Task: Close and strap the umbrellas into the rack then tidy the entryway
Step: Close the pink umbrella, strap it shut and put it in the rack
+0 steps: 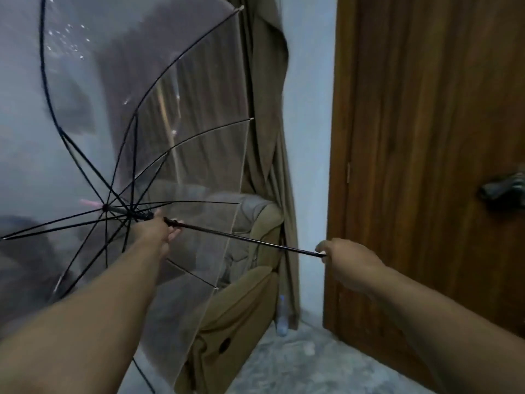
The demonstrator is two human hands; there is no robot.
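A clear plastic umbrella (pixel 181 115) with black ribs is spread open on the left, its canopy facing away from me and dotted with water drops. Its thin dark shaft (pixel 244 237) runs from the hub down to the right. My left hand (pixel 160 230) grips the shaft at the runner, close under the ribs. At the shaft's near end my right hand (pixel 345 258) is curled round the handle, which is hidden inside my fingers. No rack is in view.
A tan armchair (pixel 241 305) stands behind the canopy, with brown curtains (pixel 270 109) above it. A plastic bottle (pixel 282 319) stands on the grey floor by the chair. A wooden door (pixel 431 137) with a metal handle (pixel 502 189) fills the right side.
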